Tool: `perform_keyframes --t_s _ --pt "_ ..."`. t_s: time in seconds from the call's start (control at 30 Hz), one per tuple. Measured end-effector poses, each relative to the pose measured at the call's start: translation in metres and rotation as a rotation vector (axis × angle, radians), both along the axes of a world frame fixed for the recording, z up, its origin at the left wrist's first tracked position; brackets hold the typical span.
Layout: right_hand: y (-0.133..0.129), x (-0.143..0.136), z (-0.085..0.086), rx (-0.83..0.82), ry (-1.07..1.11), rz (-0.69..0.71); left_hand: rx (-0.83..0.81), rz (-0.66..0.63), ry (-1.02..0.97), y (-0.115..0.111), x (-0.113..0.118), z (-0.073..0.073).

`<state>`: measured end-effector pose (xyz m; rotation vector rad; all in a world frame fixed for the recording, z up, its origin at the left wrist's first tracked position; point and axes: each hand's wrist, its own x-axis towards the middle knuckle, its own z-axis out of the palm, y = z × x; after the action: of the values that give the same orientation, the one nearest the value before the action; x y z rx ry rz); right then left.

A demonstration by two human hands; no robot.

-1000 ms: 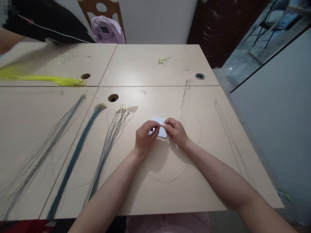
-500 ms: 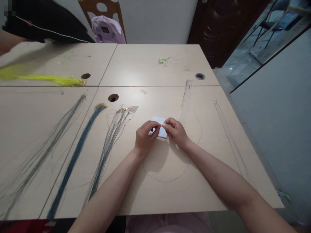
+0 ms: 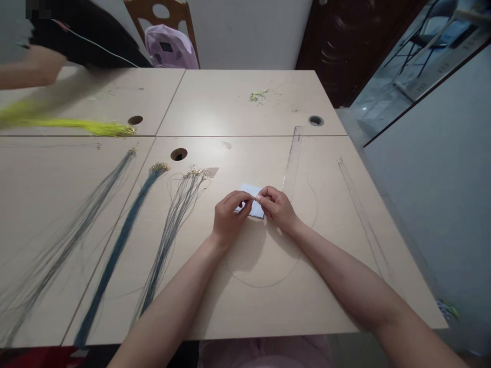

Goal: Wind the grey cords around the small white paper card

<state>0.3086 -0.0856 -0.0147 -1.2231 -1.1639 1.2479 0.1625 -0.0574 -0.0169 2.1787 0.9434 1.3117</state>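
My left hand point(image 3: 231, 213) and my right hand point(image 3: 279, 207) meet fingertip to fingertip over a small white pad point(image 3: 251, 190). Both are pinched closed around a thin grey cord point(image 3: 264, 287), which loops over the table below them and up on the right. What sits right between the fingertips is too small to make out. A clear ruler point(image 3: 293, 158) lies just beyond my right hand. To the left are bundles of cords with gold-coloured ends: a grey-blue one point(image 3: 172, 225), a dark blue one point(image 3: 128, 225) and a grey one point(image 3: 90, 212).
Yellow cords point(image 3: 76, 124) lie at the far left near another person's arm point(image 3: 36, 67). A few thin cords point(image 3: 358, 204) rest at the right. Green scraps point(image 3: 259, 96) are at the back. The table point(image 3: 238, 322) has round holes. A pink backpack point(image 3: 170, 47) leans on a chair.
The other person's arm at the upper left has moved right, further into view over the table. My hands have hardly moved.
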Motion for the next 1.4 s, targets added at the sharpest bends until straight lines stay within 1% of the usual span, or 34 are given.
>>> perform_keyframes --t_s 0.1,0.2,0.33,0.53,0.7,0.97,1.4 --pt "-0.0004 -0.0001 -0.0001 0.010 -0.009 -0.024 -0.030 0.026 -0.004 -0.0010 0.0001 -0.0005" --pt "-0.0007 -0.0005 -0.0009 0.022 -0.013 -0.035 -0.125 0.031 -0.026 -0.0028 -0.0005 -0.0008" --pt "-0.0008 -0.0016 -0.0028 0.036 -0.047 -0.032 -0.304 0.008 -0.027 -0.0042 -0.0017 0.0015" --pt "-0.0018 -0.0025 -0.0055 0.105 -0.141 -0.020 -0.409 -0.055 0.001 -0.0042 -0.0018 0.0061" --pt "-0.0025 -0.0020 -0.0060 0.135 -0.193 -0.008 -0.443 -0.074 -0.005 -0.0043 -0.0017 0.0057" --pt "-0.0023 -0.0021 -0.0046 0.155 -0.214 -0.012 -0.499 -0.113 -0.081 -0.0032 -0.0003 0.0058" --pt "-0.0016 -0.0014 -0.0065 0.156 -0.210 -0.007 -0.486 -0.107 -0.020 -0.0017 -0.0024 0.0049"
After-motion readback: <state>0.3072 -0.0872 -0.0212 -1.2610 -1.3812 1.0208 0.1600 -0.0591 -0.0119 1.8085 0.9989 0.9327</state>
